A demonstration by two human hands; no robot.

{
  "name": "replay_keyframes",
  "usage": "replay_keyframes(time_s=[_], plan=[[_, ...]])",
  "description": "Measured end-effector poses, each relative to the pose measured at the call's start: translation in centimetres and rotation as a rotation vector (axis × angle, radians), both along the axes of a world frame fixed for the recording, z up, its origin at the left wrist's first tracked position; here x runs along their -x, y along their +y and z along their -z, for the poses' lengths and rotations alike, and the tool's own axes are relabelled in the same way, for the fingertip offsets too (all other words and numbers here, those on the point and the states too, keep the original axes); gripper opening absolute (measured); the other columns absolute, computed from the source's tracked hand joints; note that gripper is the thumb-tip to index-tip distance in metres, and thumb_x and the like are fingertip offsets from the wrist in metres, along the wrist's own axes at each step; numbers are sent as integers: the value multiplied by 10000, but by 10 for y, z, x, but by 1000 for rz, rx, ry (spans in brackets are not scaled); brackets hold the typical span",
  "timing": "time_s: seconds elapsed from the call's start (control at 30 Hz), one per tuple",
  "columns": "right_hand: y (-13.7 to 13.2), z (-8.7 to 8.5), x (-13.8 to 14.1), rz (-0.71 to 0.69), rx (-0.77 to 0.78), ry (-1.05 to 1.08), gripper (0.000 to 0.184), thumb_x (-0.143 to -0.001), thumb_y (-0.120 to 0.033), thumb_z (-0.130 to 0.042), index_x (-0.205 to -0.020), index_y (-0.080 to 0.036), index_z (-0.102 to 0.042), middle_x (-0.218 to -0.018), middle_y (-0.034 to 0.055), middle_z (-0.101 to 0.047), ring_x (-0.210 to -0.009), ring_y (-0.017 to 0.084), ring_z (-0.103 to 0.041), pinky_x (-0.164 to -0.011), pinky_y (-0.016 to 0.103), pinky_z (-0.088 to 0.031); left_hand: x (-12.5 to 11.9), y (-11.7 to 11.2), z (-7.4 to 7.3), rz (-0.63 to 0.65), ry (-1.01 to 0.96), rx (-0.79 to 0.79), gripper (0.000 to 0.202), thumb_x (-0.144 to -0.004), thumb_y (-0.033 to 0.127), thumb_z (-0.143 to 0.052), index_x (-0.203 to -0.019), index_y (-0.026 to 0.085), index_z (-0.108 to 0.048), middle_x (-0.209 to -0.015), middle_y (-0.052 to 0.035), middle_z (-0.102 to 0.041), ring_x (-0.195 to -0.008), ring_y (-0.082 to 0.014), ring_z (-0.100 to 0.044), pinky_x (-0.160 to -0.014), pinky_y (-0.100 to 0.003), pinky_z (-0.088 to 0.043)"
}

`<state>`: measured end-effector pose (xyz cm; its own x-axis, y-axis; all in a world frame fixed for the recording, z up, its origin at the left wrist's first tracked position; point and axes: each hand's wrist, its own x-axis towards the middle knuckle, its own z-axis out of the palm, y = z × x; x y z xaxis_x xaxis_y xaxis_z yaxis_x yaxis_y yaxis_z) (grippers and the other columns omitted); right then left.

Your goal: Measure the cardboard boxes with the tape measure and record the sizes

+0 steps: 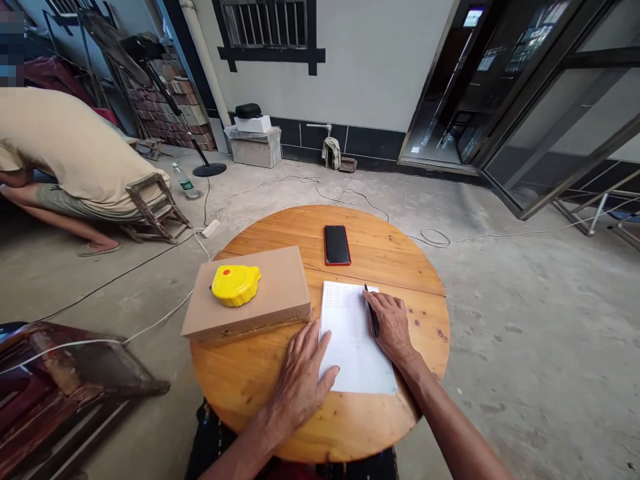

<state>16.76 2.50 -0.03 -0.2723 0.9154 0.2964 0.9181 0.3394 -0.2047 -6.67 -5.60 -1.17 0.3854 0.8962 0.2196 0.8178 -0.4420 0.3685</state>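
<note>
Got some rows up top on the paper, looks mostly blank below. Pinching a pen in right grip, resting left grip wide at the edge.

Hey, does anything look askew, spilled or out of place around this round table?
Nothing looks spilled. The cardboard box sits askew on the table, its left end seeming to jut past the rim. Beyond, a white cable trails loosely across the floor, a possible trip hazard.

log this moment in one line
right hand: holds black pen | left hand: at left edge of paper | phone: on table | yellow object: on cardboard box
</note>
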Motion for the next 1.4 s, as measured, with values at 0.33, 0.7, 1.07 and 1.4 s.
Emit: replay_keyframes(time_s=[0.33, 0.7, 1.07, 1.4], plan=[[-2, -9, 13, -16, -19, -138, 380, -897, -85, -423, -1230, -135, -598, -1155, 145, -693, -1020, 260, -603, -895, 389, -329, 3, -14, 1, 5, -73, -2, 649, -911, 324, -529, -1490, 124, -314, -1510, -164, -426, -1412, -307, -350, -1151, -537, -299], [-25, -14, 70, -37, 31, -239, 416, -863, -84, -447, -1261, -143, -555, -1265, 171, -614, -1136, 287, -528, -904, 400, -338, 5, -18, -1, 19, -44, -7, 561, -923, 449, -532, -1425, 215, -451, -1517, -121, -427, -1420, -300, -343, -1165, -531, -267], [-29, -6, 74, 81, 13, -259, 392, -902, -89, -431, -1269, -177, -536, -1281, 129, -590, -1118, 261, -504, -841, 365, -330, 4, -15, 5, 32, -146, 11, 471, -896, 382, -563, -1337, 215, -548, -1536, -98, -413, -1439, -298, -311, -1191, -530, -200], [-45, -3, 75, 120, -3, -191, 374, -924, -87, -406, -1265, -177, -532, -1238, 132, -619, -1070, 257, -529, -844, 364, -308, 9, -24, 10, -8, -177, 9, 599, -890, 204, -424, -1473, 96, -344, -1444, -151, -512, -1350, -249, -430, -1150, -450, -299]])
